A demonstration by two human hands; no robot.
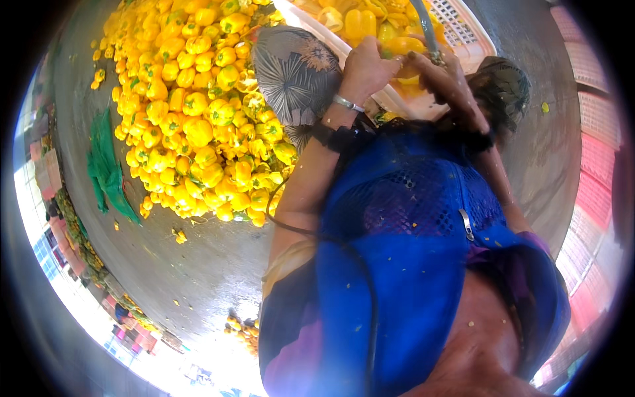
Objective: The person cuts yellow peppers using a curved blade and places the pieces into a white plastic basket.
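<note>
My left hand (367, 67), with a metal bracelet at its wrist, grips a yellow bell pepper (404, 45) over a pale plastic crate (454, 34). Close by on the right, my right hand (449, 74) is closed around the lower end of a long, narrow grey tool (425, 22). That tool points away from me; its exact kind is unclear, and its far end is cut off by the picture's edge. Beneath the hands, the crate holds yellow pepper pieces (360, 24), some looking hollowed or cut. The fingertips of both hands are close together near the pepper.
A large heap of yellow bell peppers (198, 129) covers the floor to the left, against my patterned trouser knee (297, 69). Green netting (110, 168) lies on the wet concrete floor (163, 263). Stacked pink and white crates (595, 173) line the right side.
</note>
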